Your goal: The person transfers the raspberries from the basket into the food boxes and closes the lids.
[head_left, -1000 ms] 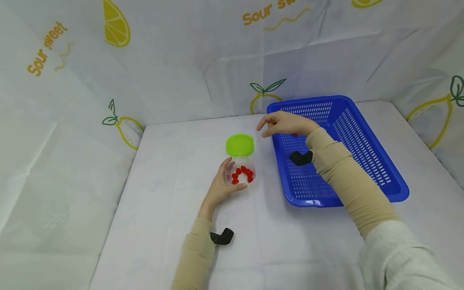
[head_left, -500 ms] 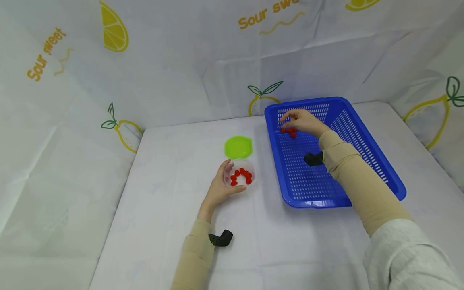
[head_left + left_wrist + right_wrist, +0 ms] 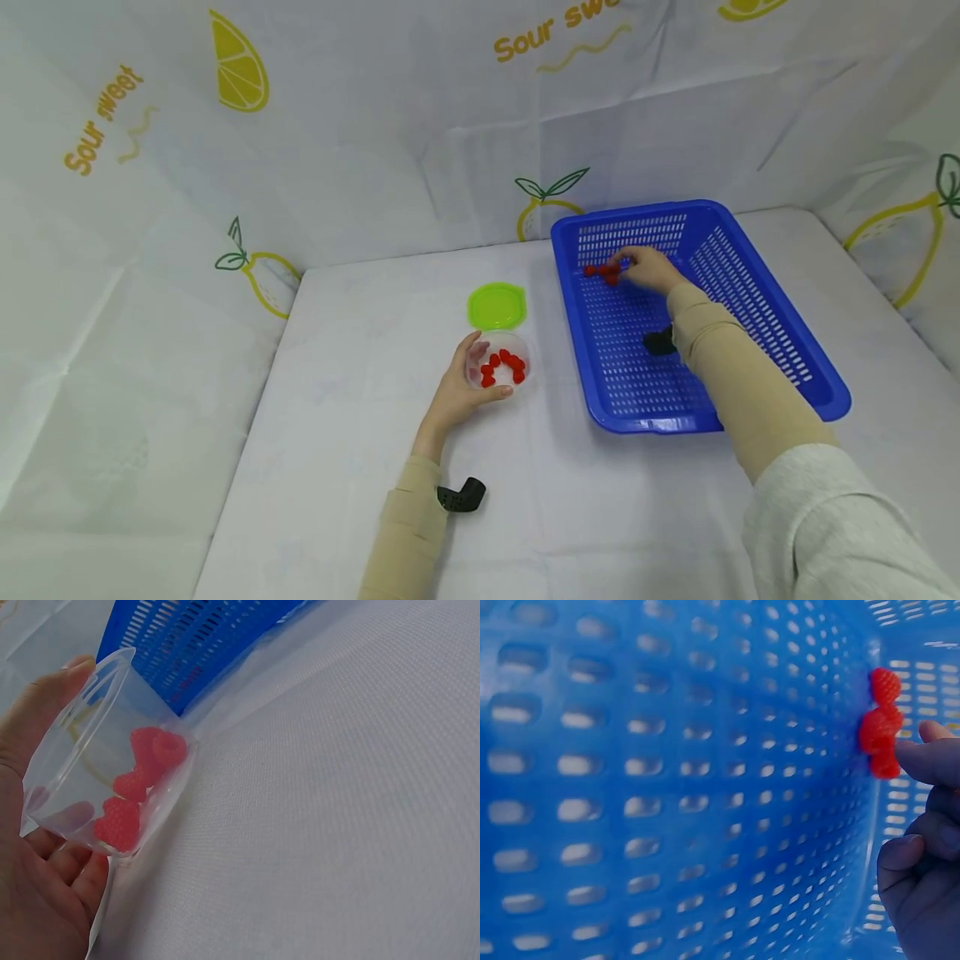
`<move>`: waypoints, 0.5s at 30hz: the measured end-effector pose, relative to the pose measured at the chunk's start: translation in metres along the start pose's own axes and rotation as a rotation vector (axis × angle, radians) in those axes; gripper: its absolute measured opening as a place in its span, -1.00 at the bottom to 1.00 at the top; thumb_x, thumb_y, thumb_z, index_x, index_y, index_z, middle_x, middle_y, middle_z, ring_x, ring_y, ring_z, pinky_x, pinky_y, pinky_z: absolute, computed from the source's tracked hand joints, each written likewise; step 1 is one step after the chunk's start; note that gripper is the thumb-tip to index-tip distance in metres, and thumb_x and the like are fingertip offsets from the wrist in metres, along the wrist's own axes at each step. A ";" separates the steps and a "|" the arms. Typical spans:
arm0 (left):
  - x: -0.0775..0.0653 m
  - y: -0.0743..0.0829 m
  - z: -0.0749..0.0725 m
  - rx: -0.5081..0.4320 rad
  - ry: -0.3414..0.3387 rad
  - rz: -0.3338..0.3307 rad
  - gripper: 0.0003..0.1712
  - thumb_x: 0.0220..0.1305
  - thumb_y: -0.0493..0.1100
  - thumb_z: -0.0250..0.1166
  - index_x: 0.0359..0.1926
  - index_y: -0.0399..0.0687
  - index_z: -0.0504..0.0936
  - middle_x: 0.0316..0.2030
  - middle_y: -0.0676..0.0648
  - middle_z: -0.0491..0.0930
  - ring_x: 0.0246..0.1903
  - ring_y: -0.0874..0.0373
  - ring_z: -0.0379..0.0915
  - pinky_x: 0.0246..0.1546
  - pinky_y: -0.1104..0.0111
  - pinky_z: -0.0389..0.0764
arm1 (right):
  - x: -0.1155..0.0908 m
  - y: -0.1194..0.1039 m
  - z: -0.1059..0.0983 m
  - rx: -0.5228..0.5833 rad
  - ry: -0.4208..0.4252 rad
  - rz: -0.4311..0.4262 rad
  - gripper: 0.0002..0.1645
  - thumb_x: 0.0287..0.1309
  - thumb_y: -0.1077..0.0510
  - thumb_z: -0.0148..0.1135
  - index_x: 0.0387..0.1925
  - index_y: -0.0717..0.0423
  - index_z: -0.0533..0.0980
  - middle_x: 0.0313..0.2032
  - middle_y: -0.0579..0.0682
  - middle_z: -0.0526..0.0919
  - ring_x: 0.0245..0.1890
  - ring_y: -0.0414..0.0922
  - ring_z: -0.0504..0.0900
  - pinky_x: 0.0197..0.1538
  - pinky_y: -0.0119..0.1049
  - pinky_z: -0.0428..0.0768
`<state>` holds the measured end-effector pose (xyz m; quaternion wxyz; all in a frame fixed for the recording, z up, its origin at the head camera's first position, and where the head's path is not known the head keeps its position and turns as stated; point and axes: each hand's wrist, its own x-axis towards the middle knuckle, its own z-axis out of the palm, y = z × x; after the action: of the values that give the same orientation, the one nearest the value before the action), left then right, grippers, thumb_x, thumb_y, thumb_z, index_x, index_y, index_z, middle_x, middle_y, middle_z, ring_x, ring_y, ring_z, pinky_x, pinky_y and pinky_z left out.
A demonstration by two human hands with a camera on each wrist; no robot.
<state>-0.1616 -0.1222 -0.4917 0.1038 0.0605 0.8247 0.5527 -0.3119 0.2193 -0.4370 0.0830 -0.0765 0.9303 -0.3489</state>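
Note:
My left hand [image 3: 455, 392] grips a clear plastic cup [image 3: 112, 690] on the white-covered table, thumb on one side and fingers round the other. Several red raspberries [image 3: 118, 823] lie in the bottom of the cup. Inside the blue basket [image 3: 581, 350], my right hand [image 3: 651, 268] reaches toward the far left corner. A few more raspberries [image 3: 883, 729] lie clustered there, with the fingertips right beside them. The other right-hand fingers [image 3: 900, 859] are curled. Whether the fingertips pinch a raspberry cannot be made out.
A bright green lid [image 3: 497, 306] lies flat just behind the cup. The slotted basket stands at the back right of the table, its walls rising round my right hand. A white cloth backdrop [image 3: 420, 183] with lemon prints hangs behind.
My right hand has moved from above the basket's left rim down into the basket, beside the raspberries. My left hand and the cup have stayed in place.

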 end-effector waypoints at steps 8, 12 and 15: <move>0.001 0.001 0.001 -0.005 0.002 0.005 0.08 -0.13 0.08 0.49 0.35 0.45 0.02 0.31 0.13 0.27 0.36 0.15 0.10 0.37 -0.04 0.11 | 0.000 0.009 0.002 -0.014 -0.074 0.052 -0.61 0.17 0.29 0.08 0.06 0.24 0.46 0.05 0.36 0.45 -0.15 0.15 0.36 -0.02 0.08 0.37; 0.001 0.000 0.001 -0.009 0.002 -0.003 0.08 -0.13 0.07 0.50 0.35 0.45 0.03 0.31 0.14 0.27 0.35 0.15 0.10 0.37 -0.03 0.13 | 0.000 0.009 0.003 -0.029 -0.104 0.044 -0.59 0.19 0.27 0.07 0.10 0.23 0.45 0.12 0.39 0.40 -0.04 0.21 0.37 0.08 0.16 0.35; 0.001 0.000 0.000 -0.013 -0.001 -0.005 0.08 -0.11 0.03 0.49 0.36 0.42 0.02 0.32 0.12 0.26 0.36 0.15 0.09 0.38 -0.02 0.10 | 0.001 0.009 0.002 -0.044 -0.129 0.030 -0.59 0.22 0.27 0.05 0.11 0.23 0.45 0.18 0.41 0.35 0.10 0.29 0.33 0.17 0.22 0.30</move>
<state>-0.1622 -0.1218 -0.4918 0.1058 0.0580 0.8212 0.5577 -0.3129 0.2243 -0.4447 0.1462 -0.0868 0.9316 -0.3213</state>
